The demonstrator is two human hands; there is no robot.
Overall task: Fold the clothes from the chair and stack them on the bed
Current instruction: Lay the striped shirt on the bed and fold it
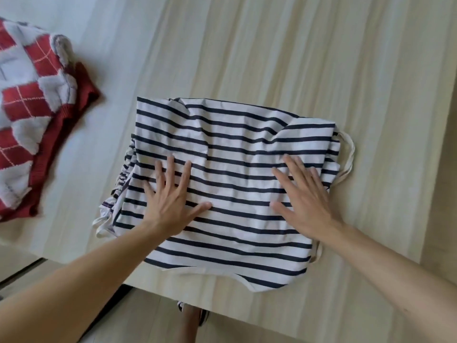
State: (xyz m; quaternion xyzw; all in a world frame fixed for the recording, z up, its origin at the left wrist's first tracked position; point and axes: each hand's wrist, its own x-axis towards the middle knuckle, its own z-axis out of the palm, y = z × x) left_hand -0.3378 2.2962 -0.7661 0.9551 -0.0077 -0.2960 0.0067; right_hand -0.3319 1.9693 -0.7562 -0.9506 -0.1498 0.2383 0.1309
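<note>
Both hands, left (170, 206) and right (304, 201), press flat and open-palmed on the striped top (222, 169) at desk (371, 70) centre, no grip closed; smoothing step, I judge; next, fold, then stack toward the sweater (32, 107) at 9 o'clock.

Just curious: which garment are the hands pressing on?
The navy-and-white striped garment; both hands lie flat on it. The red-and-grey checked knit lies untouched, far left.

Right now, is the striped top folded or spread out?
Folded: striped top forms a compact layered rectangle, straps poking out, both hands flat on it.
</note>
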